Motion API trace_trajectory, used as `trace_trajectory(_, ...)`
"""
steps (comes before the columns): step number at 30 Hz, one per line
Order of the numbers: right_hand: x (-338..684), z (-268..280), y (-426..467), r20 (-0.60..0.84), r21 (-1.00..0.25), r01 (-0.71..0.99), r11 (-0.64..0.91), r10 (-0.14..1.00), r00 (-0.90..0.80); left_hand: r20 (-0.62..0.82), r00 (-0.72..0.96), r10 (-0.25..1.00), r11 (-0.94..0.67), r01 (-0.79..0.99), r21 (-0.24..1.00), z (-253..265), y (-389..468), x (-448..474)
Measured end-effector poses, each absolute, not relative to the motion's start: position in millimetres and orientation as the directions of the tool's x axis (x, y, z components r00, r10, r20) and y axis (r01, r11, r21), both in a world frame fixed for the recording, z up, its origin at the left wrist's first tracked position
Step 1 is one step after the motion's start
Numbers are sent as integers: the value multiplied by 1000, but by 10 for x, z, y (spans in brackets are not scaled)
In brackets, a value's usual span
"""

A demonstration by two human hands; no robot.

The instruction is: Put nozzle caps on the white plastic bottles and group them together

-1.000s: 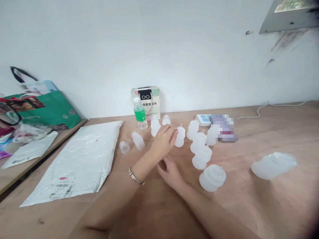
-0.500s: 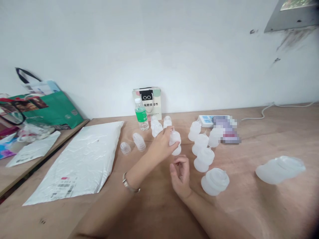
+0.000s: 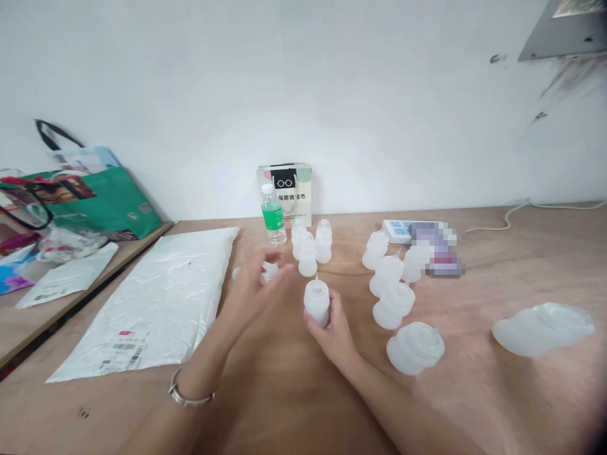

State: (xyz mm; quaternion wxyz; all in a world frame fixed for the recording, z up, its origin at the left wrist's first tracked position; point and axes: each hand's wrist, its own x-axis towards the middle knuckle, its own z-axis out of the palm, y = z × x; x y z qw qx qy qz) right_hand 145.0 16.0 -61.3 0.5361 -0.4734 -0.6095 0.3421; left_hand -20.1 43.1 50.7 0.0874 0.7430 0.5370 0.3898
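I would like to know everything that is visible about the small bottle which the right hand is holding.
The small bottle is whitish and translucent, apparently plastic, with a rounded body and a thin pointed tip on top, which has no cover over it. It stands roughly upright in front of the person, gripped low down by the right hand, which hides part of its lower body. Whether its base touches the table, or anything is inside, I cannot tell.

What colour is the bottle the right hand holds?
The bottle in the right hand is translucent, frosted white; it shows best in the head view.
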Motion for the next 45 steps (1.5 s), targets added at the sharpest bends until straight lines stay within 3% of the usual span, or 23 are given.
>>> trace_trajectory(2,1440,-614,163,316,-926,222,306,949,10,545,-2,838,-311,820,481,459,614,-376)
trace_trajectory(5,1426,-612,161,301,-924,240,298,953,-23,471,-22,882,-198,889,412,281,866,-558)
trace_trajectory(10,1422,-605,146,244,-928,274,252,968,-64,397,-34,917,-175,861,477,138,1018,-623)
trace_trajectory(15,1428,-614,139,233,-929,271,253,967,-102,568,-141,811,-230,816,530,527,731,-502)
trace_trajectory(17,1426,-611,140,239,-928,263,266,962,-129,590,-47,806,-353,762,542,701,530,-402)
trace_trajectory(20,1422,-603,143,245,-928,250,278,957,-155,518,277,810,-558,636,533,827,269,-251)
trace_trajectory(26,1422,-625,148,260,-924,246,292,953,-155,409,509,757,-652,615,442,753,137,-147)
trace_trajectory(32,1421,-642,156,298,-914,238,329,941,-159,375,595,710,-702,634,324,652,178,-142)
trace_trajectory(37,1425,-613,166,339,-895,247,371,926,-164,371,624,688,-725,621,299,494,202,-143)
trace_trajectory(45,1427,-648,173,348,-892,246,380,923,-164,590,574,568,-803,544,244,325,228,-80)
